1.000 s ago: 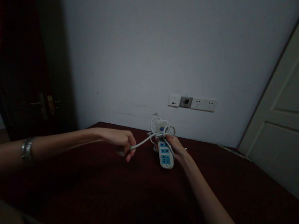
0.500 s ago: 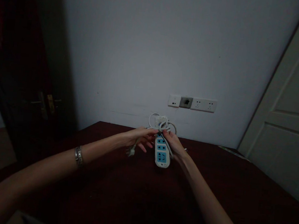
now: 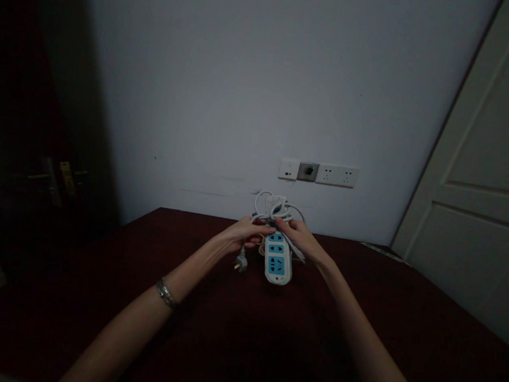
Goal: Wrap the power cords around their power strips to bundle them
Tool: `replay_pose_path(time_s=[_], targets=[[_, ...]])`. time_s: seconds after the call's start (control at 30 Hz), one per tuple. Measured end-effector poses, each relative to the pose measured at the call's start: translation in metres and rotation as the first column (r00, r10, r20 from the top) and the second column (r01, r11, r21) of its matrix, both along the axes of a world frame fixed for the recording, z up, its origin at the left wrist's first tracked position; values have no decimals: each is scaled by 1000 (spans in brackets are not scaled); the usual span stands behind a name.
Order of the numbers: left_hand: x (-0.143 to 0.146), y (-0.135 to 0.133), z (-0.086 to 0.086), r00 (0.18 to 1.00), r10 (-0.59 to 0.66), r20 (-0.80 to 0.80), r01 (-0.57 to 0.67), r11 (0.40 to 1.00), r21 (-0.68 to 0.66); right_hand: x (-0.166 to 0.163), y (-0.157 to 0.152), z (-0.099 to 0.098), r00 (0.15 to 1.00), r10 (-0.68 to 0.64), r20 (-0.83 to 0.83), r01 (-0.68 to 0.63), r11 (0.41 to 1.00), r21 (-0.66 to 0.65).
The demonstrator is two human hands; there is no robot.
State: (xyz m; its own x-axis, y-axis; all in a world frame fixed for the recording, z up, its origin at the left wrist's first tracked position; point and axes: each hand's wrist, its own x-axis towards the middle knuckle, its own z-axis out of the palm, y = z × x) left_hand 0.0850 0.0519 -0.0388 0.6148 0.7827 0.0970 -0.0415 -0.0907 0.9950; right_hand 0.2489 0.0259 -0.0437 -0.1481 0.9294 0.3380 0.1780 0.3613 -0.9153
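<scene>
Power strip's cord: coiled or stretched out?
Coiled. The cord loops in a bundle at the far end of the power strip, pinched by left hand and right hand; the plug dangles loose.

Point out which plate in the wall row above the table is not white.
The grey square plate, second from the left; the other three plates are white.

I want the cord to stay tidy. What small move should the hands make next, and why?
Probably tuck the plug under the cord loops. The cord sits looped at the far end of the strip; the right hand grips the strip, the left hand pinches the cord, and only the plug hangs free below it.
</scene>
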Motion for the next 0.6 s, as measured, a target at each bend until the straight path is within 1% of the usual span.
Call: replay_pose_path(time_s=[0.07,0.13,0.17,0.23,0.27,0.3,0.33,0.37,0.4,0.43,0.47,0.5,0.53,0.6], targets=[[3,3,-4,1000,14,7,-14,1000,16,5,-2,4,986,-94,138,87,995,57],[4,8,-5,999,47,26,-48,998,32,12,-6,11,941,-213,262,184,974,130],[4,10,-5,997,73,38,-74,997,38,16,-9,15,905,-289,312,246,954,172],[3,15,-2,988,139,71,-142,989,40,23,-16,23,795,-452,405,378,891,252],[2,17,0,981,173,92,-177,984,38,27,-19,26,733,-505,457,425,863,272],[0,18,2,973,204,112,-209,977,33,30,-22,28,685,-515,515,446,856,263],[-1,19,4,964,232,131,-237,971,28,32,-23,28,665,-474,578,433,874,219],[-2,20,6,956,256,146,-262,965,21,32,-23,26,671,-389,631,388,910,147],[-3,20,7,949,274,158,-280,960,15,32,-22,22,697,-279,661,318,946,63],[-4,21,7,942,289,170,-295,955,8,29,-19,17,735,-169,657,233,972,-11],[-4,21,6,935,301,185,-307,952,0,25,-15,10,779,-78,622,147,987,-61],[-4,21,5,930,309,201,-315,949,-4,19,-9,2,828,-16,561,70,995,-74],[-4,21,4,924,316,217,-322,947,-6,12,-3,-6,882,12,471,19,998,-61],[-4,23,0,910,334,244,-345,939,2,-4,9,-21,968,-10,251,11,1000,-4]])
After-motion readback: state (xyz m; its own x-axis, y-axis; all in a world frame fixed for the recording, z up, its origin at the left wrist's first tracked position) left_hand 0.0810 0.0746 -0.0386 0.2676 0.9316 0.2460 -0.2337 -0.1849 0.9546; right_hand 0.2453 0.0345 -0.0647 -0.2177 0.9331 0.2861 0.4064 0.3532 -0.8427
